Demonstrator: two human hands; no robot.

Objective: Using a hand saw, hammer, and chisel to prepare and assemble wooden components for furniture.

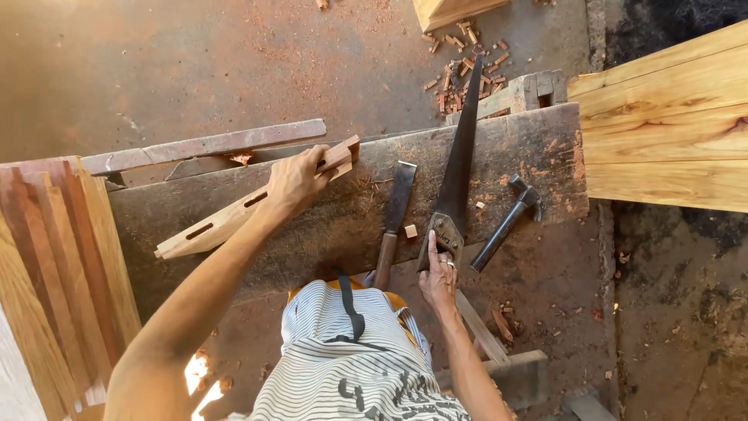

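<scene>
A: Striped apron (343, 366) nearest the lens; a dark print on its lower part runs out of frame.

B: Hands?

A: Left hand (294, 181) is closed round a mortised wooden rail (234, 214) lying slantwise on the workbench (327, 234), toward its far left corner. Right hand (438, 274) is at the near edge, forefinger out on the handsaw (456, 183) handle, grip unclear.

B: Rest?

A: Chisel (393, 222) just left of the saw, hammer (506, 222) right. Pale planks (662, 125) are cut off at the right.
</scene>
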